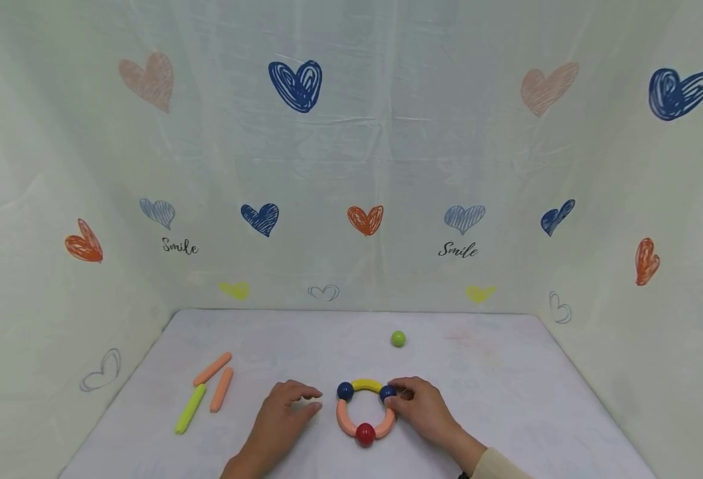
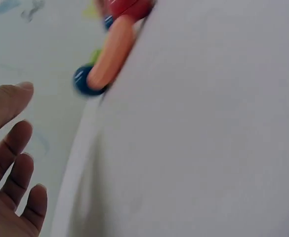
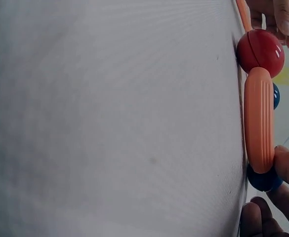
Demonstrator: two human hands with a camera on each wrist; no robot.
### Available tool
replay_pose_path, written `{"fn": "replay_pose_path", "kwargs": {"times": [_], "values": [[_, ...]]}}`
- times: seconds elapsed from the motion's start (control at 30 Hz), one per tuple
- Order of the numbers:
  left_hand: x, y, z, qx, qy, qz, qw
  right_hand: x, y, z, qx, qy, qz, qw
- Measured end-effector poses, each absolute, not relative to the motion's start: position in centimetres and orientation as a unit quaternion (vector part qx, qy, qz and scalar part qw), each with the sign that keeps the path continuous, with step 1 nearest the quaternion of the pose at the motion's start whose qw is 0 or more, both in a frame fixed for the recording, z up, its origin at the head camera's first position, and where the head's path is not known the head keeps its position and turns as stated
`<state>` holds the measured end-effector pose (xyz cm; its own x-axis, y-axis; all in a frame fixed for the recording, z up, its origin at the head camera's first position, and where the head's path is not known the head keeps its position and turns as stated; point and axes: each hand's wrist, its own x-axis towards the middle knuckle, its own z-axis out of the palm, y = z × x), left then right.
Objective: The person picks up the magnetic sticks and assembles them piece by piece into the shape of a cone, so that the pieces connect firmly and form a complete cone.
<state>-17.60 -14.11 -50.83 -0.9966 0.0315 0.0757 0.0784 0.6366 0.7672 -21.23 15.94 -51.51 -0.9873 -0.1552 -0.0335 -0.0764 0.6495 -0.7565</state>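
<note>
Two hands at a ring of toy pieces point(image 1: 343, 420) on a white counter point(image 1: 303, 352).
The right hand point(image 1: 427, 414) pinches the ring's right-hand blue ball point(image 1: 388, 394) between thumb and finger; the left hand point(image 1: 281, 420) is near the ring's other side, apart from it, thumb and fingers parted. The ring lies near the counter's front: a yellow curved rod point(image 1: 367, 384) at the far side, a second blue ball point(image 1: 345, 391) at its left end, and two peach curved rods point(image 1: 386, 424) running down to a red ball point(image 1: 365, 435) nearest the viewer. Beyond the ring sits a green ball point(image 1: 398, 338). Well to the left lie two straight peach sticks point(image 1: 222, 390) and a yellow-green stick point(image 1: 191, 409). Behind hangs a pale curtain point(image 1: 327, 159) printed with hearts.
</note>
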Motion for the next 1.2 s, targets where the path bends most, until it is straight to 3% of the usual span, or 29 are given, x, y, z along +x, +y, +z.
{"fn": "replay_pose_path", "kwargs": {"times": [0.17,0.43,0.67,1.2], "values": [[-17.8,-18.9,-49.7,0.043,-0.889,-0.447,0.088,-21.3,15.8,-51.5,-0.064,0.910,-0.407,0.044],[-17.4,-24.3,-49.8,0.113,-0.850,-0.500,0.124,-21.1,16.0,-51.5,-0.063,0.910,-0.407,0.042],[-17.7,-25.2,-50.9,0.130,-0.859,-0.485,0.097,-21.1,15.9,-51.4,-0.063,0.907,-0.413,0.048],[-19.3,-23.2,-51.7,0.112,-0.869,-0.467,0.121,-21.2,16.0,-51.4,-0.068,0.905,-0.417,0.052]]}}
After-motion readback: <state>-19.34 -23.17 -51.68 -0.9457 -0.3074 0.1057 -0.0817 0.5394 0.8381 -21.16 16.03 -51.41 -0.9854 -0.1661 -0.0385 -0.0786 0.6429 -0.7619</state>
